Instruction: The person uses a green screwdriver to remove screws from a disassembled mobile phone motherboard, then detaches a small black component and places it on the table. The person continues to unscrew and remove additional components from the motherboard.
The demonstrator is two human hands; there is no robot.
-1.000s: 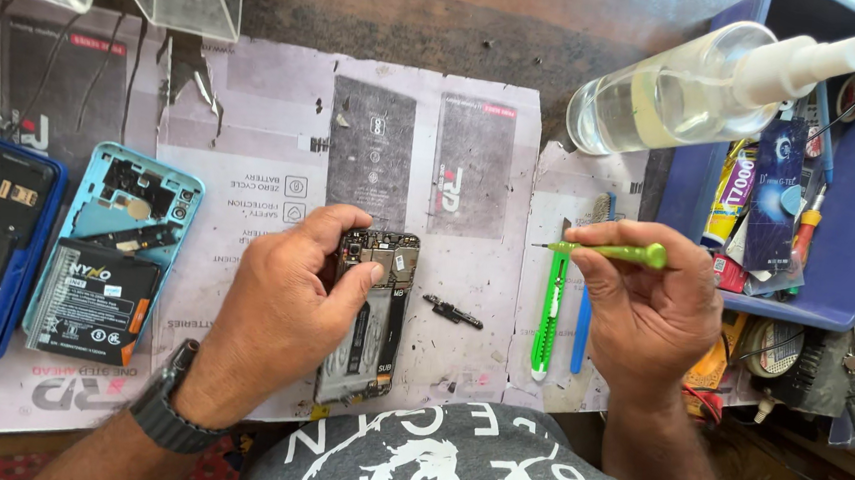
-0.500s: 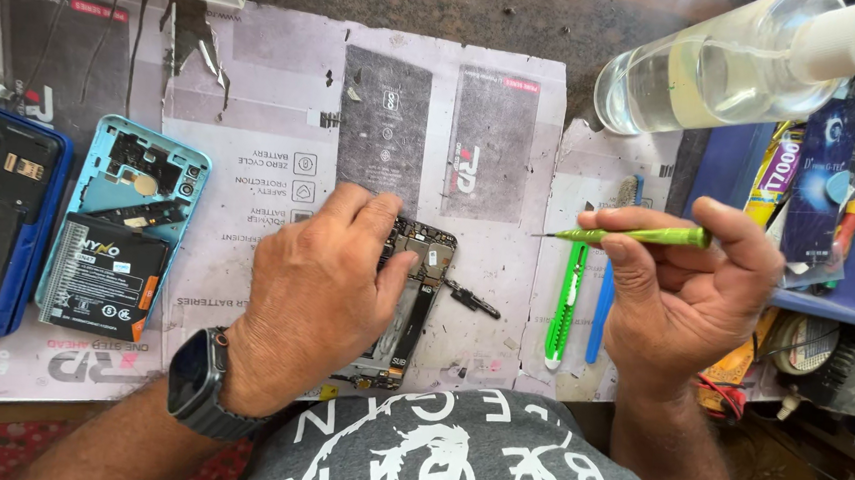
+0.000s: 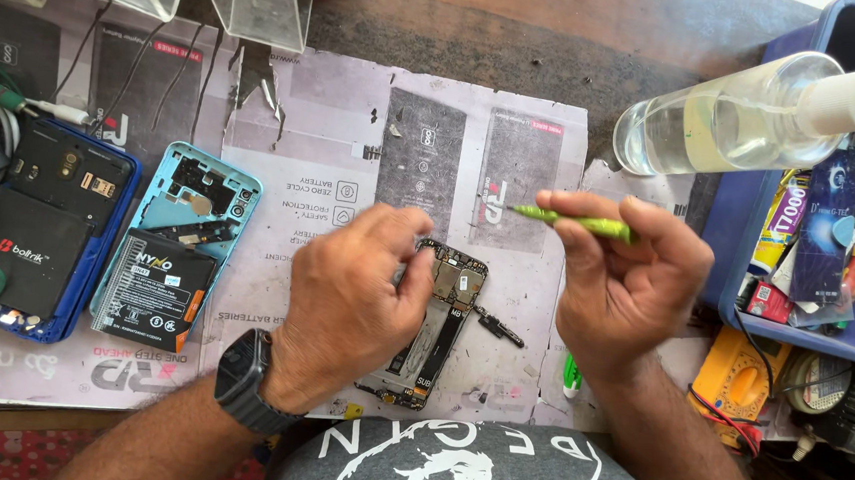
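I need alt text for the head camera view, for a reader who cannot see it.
A left hand steadies an opened phone on a paper-covered bench while the right hand holds a green screwdriver above it. Two more opened phones, light blue and dark blue, lie left.

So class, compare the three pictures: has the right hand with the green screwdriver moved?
Yes. The right hand has carried the green screwdriver left, its tip now over the grey sheet, closer to the opened phone.
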